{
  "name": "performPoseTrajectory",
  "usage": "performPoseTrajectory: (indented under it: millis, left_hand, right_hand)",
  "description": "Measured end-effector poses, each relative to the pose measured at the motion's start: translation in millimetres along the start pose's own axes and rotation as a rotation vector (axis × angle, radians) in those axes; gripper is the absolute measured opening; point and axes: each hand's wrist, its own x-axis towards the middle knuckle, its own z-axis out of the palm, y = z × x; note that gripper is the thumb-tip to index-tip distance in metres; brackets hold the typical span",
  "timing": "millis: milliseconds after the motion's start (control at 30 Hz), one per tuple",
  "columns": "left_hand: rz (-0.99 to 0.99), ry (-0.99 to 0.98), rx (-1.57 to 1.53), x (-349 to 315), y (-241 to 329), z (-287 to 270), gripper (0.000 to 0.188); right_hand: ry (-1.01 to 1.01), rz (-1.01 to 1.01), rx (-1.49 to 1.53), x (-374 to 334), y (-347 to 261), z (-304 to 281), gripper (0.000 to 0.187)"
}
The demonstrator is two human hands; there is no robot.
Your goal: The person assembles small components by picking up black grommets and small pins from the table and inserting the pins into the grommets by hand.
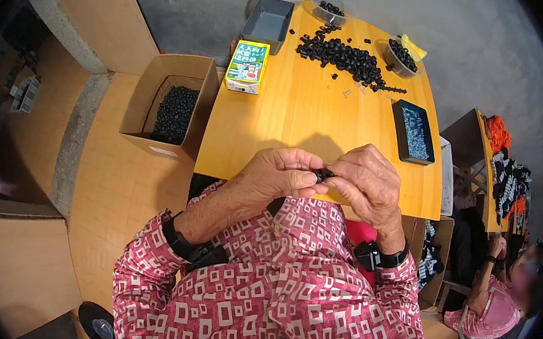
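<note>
Over the near edge of the yellow wooden table (268, 128), my two hands meet around a small black plastic part (322, 175). My left hand (288, 171) pinches it between thumb and fingers. From the other side, the closed fingertips of my right hand (368, 177) grip the same part. Its exact shape is mostly covered by the fingers. Farther back lies a loose pile of small round black parts (342, 57). A black tray (399, 134) of small shiny pieces sits to the right of my hands.
A cardboard box (132, 110) holding many black parts stands left of the table. A yellow-green carton (248, 68), a grey bin (269, 20) and clear bowls, including one bowl (398, 68) beside a yellow item, line the table's far side. Another person (490, 305) sits at lower right.
</note>
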Motion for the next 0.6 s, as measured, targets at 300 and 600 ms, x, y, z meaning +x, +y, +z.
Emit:
performPoseTrajectory:
  millis: [300, 600]
  left_hand:
    - [0.054, 0.002, 0.016, 2.9, -0.4, 1.2, 0.026]
    - [0.133, 0.016, 0.148, 3.1, 0.0, 1.1, 0.024]
  right_hand:
    - [0.041, 0.038, 0.044, -3.6, 2.3, 2.3, 0.019]
    - [0.03, 0.064, 0.05, -4.7, 4.0, 3.1, 0.018]
